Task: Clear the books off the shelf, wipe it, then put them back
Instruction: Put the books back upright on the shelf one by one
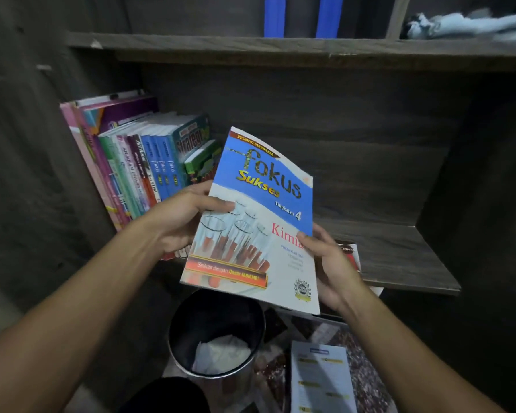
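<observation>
Head view shows a blue and white book (251, 222) held up between both hands, in front of the dark wooden shelf (399, 257). The left hand (179, 222) grips its left edge, thumb on the cover. The right hand (331, 263) grips its right edge. More books (137, 165) stand on the shelf's left side. A black bin (215, 329) sits below.

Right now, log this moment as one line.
left hand, right hand: holding Kimia book | shelf: row of books standing left | bin below
</observation>
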